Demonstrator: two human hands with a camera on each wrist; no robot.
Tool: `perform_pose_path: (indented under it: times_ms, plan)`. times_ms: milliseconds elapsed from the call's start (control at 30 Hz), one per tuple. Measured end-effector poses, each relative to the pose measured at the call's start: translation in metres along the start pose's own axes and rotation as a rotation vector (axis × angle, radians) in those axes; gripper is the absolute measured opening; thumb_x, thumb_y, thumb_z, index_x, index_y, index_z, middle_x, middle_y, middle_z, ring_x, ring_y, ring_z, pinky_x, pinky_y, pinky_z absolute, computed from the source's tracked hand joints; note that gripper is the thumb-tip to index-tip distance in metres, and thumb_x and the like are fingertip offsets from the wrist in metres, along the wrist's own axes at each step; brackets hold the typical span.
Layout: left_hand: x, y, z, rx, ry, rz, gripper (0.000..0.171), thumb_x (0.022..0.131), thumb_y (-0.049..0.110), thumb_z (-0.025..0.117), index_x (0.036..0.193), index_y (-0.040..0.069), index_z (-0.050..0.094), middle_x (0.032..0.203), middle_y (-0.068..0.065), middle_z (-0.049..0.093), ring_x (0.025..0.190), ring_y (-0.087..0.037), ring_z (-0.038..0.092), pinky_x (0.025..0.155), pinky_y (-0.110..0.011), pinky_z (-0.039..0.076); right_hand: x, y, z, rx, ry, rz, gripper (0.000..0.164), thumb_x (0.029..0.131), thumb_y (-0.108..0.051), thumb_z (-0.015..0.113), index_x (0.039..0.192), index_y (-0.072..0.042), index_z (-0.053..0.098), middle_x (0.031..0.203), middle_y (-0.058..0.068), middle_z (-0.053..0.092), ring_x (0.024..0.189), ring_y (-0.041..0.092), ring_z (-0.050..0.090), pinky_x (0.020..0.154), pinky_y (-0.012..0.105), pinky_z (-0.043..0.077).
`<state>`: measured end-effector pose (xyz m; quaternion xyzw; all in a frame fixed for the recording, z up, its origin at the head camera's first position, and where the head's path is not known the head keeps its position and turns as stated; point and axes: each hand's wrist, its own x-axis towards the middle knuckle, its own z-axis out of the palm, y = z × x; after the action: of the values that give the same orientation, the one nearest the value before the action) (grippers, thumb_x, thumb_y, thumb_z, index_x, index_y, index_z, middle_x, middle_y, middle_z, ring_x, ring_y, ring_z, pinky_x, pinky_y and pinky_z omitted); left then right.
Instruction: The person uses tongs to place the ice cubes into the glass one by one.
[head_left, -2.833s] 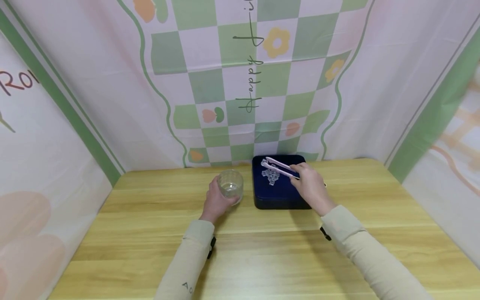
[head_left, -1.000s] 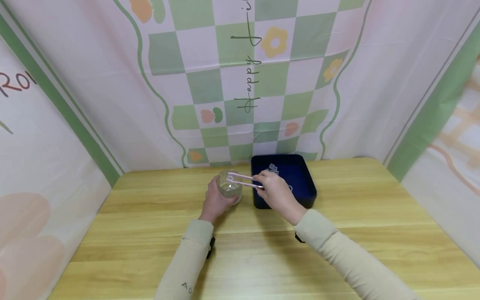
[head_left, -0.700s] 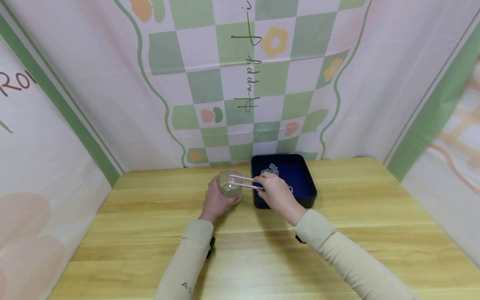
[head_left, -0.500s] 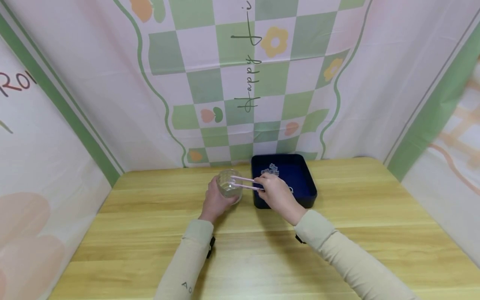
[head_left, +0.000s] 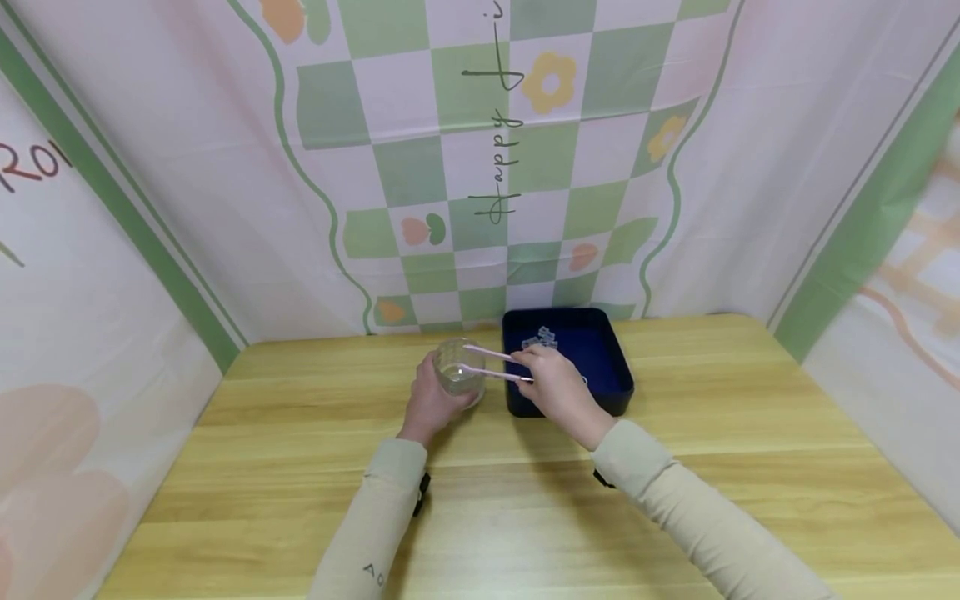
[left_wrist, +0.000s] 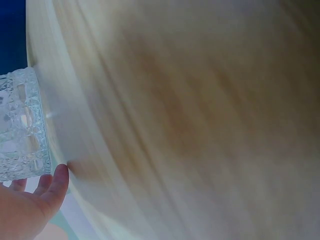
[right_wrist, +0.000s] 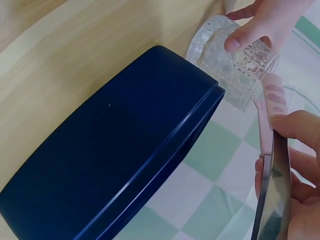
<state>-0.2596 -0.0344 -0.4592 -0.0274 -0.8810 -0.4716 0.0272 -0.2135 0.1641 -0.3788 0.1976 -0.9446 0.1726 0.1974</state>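
A clear patterned glass [head_left: 456,382] stands on the wooden table, and my left hand [head_left: 431,404] holds it around its side. In the left wrist view its cut surface [left_wrist: 20,125] shows beside my fingers. My right hand [head_left: 558,387] grips pink-tipped metal tongs [right_wrist: 274,100], whose spread tips reach over the glass's mouth. I see nothing between the tips. Clear ice-like cubes [head_left: 546,336] lie in the dark blue tray [head_left: 600,354], partly hidden behind my right hand. What lies inside the glass is hard to make out.
The tray stands at the table's back edge, just right of the glass. A printed checkered cloth [head_left: 540,167] hangs directly behind. Bare wooden table [head_left: 480,517] stretches in front of both hands and to either side.
My right hand has carried the tongs leftward from the tray to the glass, with a clear cube in the tips. The tips have since spread apart and the cube has left them. My left hand stays.
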Motion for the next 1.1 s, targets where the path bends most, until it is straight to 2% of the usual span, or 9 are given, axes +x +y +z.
perform_pose_path:
  times_ms: [200, 567, 833, 933, 1100]
  plan:
    - [0.0, 0.0, 0.0, 0.003, 0.003, 0.004, 0.1, 0.067, 0.028, 0.086, 0.146, 0.008, 0.028, 0.145, -0.018, 0.04, 0.132, -0.039, 0.042, 0.109, -0.058, 0.038, 0.002, 0.006, -0.005, 0.02, 0.031, 0.007, 0.037, 0.074, -0.006, 0.079, 0.109, 0.001, 0.069, 0.105, 0.016, 0.068, 0.099, 0.032, 0.065, 0.083, 0.042, 0.057]
    - [0.0, 0.0, 0.001, 0.008, 0.011, 0.001, 0.101, 0.066, 0.029, 0.086, 0.146, 0.008, 0.028, 0.143, -0.018, 0.042, 0.13, -0.039, 0.044, 0.107, -0.057, 0.04, 0.004, 0.025, -0.02, -0.014, 0.032, 0.091, 0.043, 0.078, -0.01, 0.076, 0.118, 0.001, 0.064, 0.111, 0.018, 0.066, 0.095, 0.033, 0.063, 0.077, 0.043, 0.057]
    - [0.001, 0.0, 0.002, 0.025, 0.007, -0.006, 0.1, 0.068, 0.031, 0.085, 0.146, 0.009, 0.027, 0.142, -0.017, 0.042, 0.13, -0.039, 0.044, 0.105, -0.058, 0.042, 0.005, 0.048, -0.021, -0.061, 0.098, 0.109, 0.04, 0.075, -0.006, 0.076, 0.113, 0.005, 0.066, 0.104, 0.023, 0.066, 0.093, 0.038, 0.063, 0.079, 0.048, 0.055]
    - [0.001, 0.0, 0.002, 0.032, 0.004, -0.009, 0.1, 0.068, 0.031, 0.085, 0.147, 0.009, 0.026, 0.143, -0.017, 0.042, 0.13, -0.039, 0.044, 0.104, -0.058, 0.042, 0.003, 0.056, -0.02, -0.07, 0.078, 0.141, 0.038, 0.075, -0.004, 0.075, 0.111, 0.007, 0.066, 0.103, 0.024, 0.066, 0.093, 0.039, 0.063, 0.08, 0.048, 0.055]
    - [0.0, -0.001, 0.002, 0.037, -0.004, -0.015, 0.101, 0.069, 0.032, 0.084, 0.147, 0.01, 0.025, 0.144, -0.016, 0.041, 0.131, -0.039, 0.042, 0.105, -0.058, 0.041, 0.0, 0.066, -0.018, -0.072, -0.018, 0.198, 0.033, 0.076, -0.001, 0.071, 0.108, 0.008, 0.067, 0.101, 0.024, 0.066, 0.092, 0.039, 0.063, 0.08, 0.048, 0.054]
